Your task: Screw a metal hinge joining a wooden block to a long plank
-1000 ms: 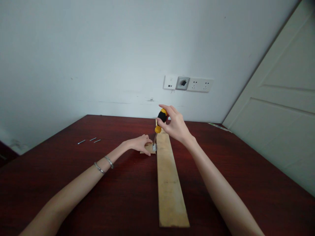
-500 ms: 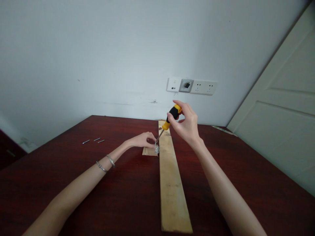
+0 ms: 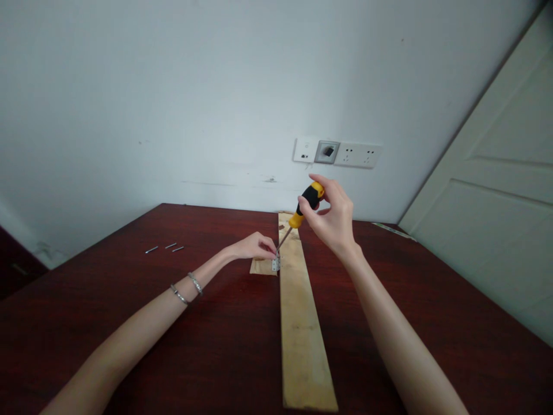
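Observation:
My right hand (image 3: 334, 219) grips a yellow and black screwdriver (image 3: 307, 202), its shaft slanting down to the left. The tip ends at a small silver hinge (image 3: 275, 264), which lies against the left edge of a long wooden board (image 3: 302, 328). Under the hinge is a short flat piece of wood or cardboard (image 3: 261, 267); I cannot tell which. My left hand (image 3: 253, 246) pinches thumb and fingers together beside the screwdriver tip, just above the hinge. Whatever is between those fingertips is too small to make out.
Three loose screws (image 3: 171, 245) lie on the dark red table (image 3: 207, 346) at the left. Sockets and switches (image 3: 356, 154) sit on the white wall (image 3: 173, 104) behind. A thin strip (image 3: 394, 231) lies at the table's back right corner, near a white door (image 3: 496, 184).
My right hand and the screwdriver have shifted slightly to the right. The left fingertips have moved right and drawn together at the screwdriver tip.

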Available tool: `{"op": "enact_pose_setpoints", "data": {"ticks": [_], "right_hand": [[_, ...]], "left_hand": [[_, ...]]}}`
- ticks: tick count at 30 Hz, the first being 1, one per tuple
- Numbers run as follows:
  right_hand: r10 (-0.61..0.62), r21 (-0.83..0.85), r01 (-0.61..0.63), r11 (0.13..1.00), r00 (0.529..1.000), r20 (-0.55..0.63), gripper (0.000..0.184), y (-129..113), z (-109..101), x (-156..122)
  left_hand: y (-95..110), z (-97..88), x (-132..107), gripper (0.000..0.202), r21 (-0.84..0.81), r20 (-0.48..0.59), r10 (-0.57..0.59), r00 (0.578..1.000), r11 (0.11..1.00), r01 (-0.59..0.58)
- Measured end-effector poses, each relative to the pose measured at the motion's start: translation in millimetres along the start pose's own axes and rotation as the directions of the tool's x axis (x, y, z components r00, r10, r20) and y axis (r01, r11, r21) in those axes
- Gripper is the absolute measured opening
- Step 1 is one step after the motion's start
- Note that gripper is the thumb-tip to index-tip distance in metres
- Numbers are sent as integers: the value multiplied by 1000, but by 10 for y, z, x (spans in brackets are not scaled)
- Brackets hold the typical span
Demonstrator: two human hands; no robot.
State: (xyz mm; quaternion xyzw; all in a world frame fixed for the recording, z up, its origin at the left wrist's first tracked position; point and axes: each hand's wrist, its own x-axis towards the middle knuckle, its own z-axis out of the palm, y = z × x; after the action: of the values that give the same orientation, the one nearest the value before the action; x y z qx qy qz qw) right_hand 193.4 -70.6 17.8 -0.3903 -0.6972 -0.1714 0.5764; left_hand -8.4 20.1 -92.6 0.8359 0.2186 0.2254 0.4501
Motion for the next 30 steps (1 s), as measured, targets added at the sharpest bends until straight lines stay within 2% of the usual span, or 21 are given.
{"op": "enact_pose_setpoints", "data": {"ticks": [9,14,17,21,24,27,30], "right_hand": [[39,-14,-40,999,998,-58,38,10,-91,55],[98,50,-94,994,992,-75,45,77,-129,63],[140,102,-133,986,988,-62,45,81,-132,62],[239,238,-238,942,971,26,44,49,-105,72],[361,373,-408,833,912,192,48,41,-51,78],[451,467,-591,658,806,384,52,45,59,51],[514,440,-730,524,682,521,53,29,259,-28]], "left_hand": [[21,13,-4,22,12,-42,-46,998,999,47],[84,-52,-39,23,22,-60,-71,996,997,72],[96,-159,-99,20,33,-146,-76,986,996,81],[98,-428,-293,15,171,-318,-91,944,973,152],[130,-735,-561,18,322,-388,-143,911,905,279],[162,-1101,-923,19,478,-413,-237,879,766,431],[141,-1454,-1332,17,538,-442,-366,819,623,568]]}}
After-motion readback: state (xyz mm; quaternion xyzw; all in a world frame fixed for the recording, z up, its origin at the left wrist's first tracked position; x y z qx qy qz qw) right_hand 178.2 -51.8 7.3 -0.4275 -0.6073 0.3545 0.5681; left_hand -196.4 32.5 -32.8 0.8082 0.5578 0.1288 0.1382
